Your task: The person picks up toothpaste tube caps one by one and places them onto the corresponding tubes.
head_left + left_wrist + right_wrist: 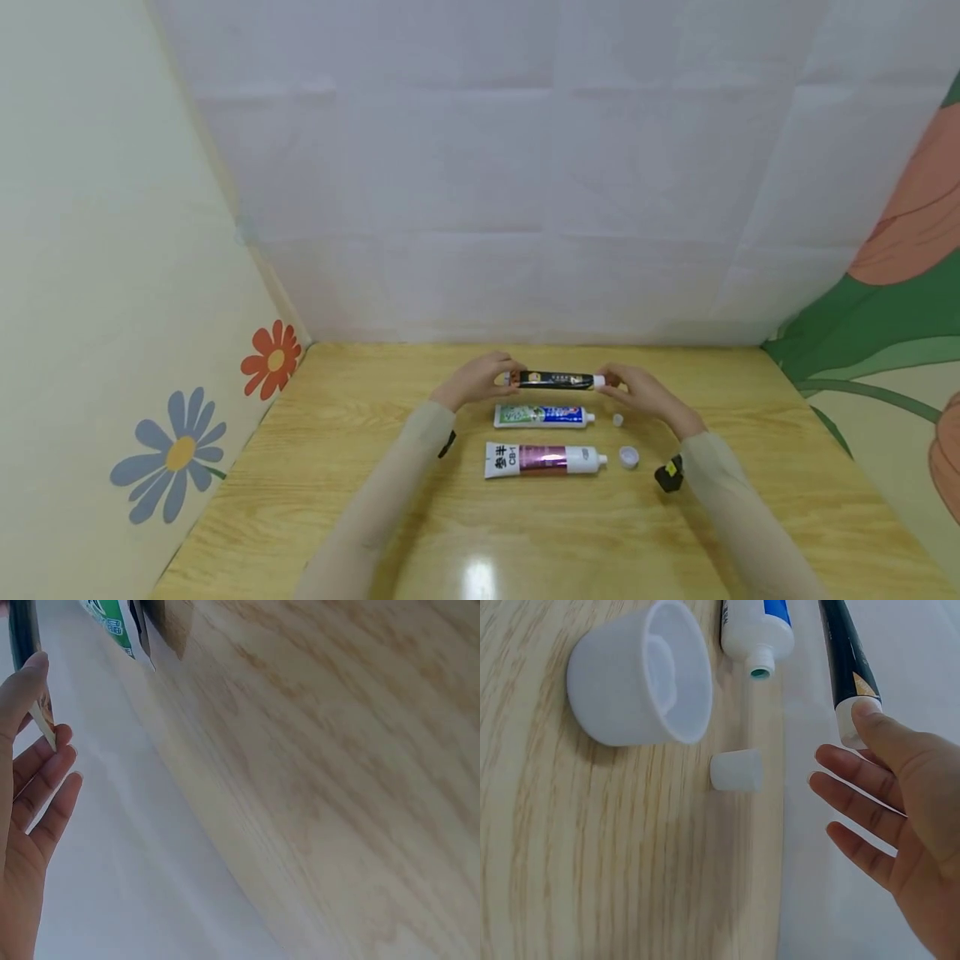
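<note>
Together, the left hand (480, 379) and right hand (637, 389) hold the black tube (558, 381) level above the wooden table (337, 492), each pinching one end, spare fingers straight. Just nearer lie a green-and-blue tube (542, 415), a pink tube (542, 459) and two white caps (628, 456).
</note>
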The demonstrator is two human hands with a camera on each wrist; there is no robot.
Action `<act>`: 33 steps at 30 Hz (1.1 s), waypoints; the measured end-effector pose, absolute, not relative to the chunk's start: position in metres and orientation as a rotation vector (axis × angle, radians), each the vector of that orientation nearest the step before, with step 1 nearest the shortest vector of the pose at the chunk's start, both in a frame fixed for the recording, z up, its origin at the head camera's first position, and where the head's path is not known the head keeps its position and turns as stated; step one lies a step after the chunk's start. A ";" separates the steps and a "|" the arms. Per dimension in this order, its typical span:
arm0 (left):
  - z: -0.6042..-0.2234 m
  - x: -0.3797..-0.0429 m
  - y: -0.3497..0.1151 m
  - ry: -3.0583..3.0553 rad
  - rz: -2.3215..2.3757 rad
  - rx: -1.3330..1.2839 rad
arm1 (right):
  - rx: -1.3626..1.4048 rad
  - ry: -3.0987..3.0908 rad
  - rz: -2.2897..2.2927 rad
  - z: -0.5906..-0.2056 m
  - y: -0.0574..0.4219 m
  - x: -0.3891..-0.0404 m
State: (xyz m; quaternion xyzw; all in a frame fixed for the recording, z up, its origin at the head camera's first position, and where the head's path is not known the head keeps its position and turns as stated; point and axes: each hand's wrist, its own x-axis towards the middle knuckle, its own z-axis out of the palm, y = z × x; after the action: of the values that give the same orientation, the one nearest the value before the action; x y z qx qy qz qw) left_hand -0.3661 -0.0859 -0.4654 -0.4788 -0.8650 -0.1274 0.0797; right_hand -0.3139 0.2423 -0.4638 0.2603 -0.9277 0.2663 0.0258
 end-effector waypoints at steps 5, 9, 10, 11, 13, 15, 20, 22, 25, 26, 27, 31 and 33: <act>-0.465 -0.370 -0.083 -2.643 -0.316 -1.402 | 0.816 -2.870 0.812 -0.466 0.244 -0.319; -0.468 -0.374 -0.081 -2.669 -0.310 -1.395 | 0.831 -2.874 0.809 -0.469 0.245 -0.323; -0.469 -0.375 -0.080 -2.679 -0.312 -1.393 | 0.830 -2.881 0.807 -0.469 0.246 -0.324; -0.470 -0.376 -0.080 -2.689 -0.312 -1.393 | 0.827 -2.887 0.807 -0.470 0.246 -0.325; -0.473 -0.377 -0.078 -2.715 -0.310 -1.386 | 0.817 -2.901 0.811 -0.471 0.246 -0.327; -0.475 -0.378 -0.077 -2.743 -0.299 -1.376 | 0.811 -2.915 0.809 -0.472 0.246 -0.328; -0.478 -0.377 -0.075 -2.792 -0.301 -1.360 | 0.803 -2.943 0.813 -0.475 0.247 -0.330; -0.478 -0.376 -0.074 -2.818 -0.297 -1.350 | 0.790 -2.958 0.827 -0.476 0.247 -0.330; -0.478 -0.376 -0.073 -2.857 -0.278 -1.339 | 0.791 -2.977 0.850 -0.478 0.246 -0.330; -0.478 -0.376 -0.073 -2.868 -0.264 -1.337 | 0.785 -2.985 0.861 -0.479 0.246 -0.331; -0.479 -0.376 -0.072 -2.881 -0.246 -1.333 | 0.784 -2.993 0.867 -0.480 0.245 -0.331; -0.482 -0.378 -0.072 -2.905 -0.186 -1.328 | 0.778 -3.010 0.864 -0.483 0.245 -0.334; -0.484 -0.380 -0.072 -2.907 -0.172 -1.328 | 0.770 -3.019 0.858 -0.485 0.244 -0.335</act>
State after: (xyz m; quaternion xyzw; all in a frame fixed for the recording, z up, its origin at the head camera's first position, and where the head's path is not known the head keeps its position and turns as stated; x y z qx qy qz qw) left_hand -0.3796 -0.0720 -0.4840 -0.4147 -0.9079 -0.0539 -0.0294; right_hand -0.3346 0.2443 -0.4845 0.2381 -0.9332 0.2654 -0.0450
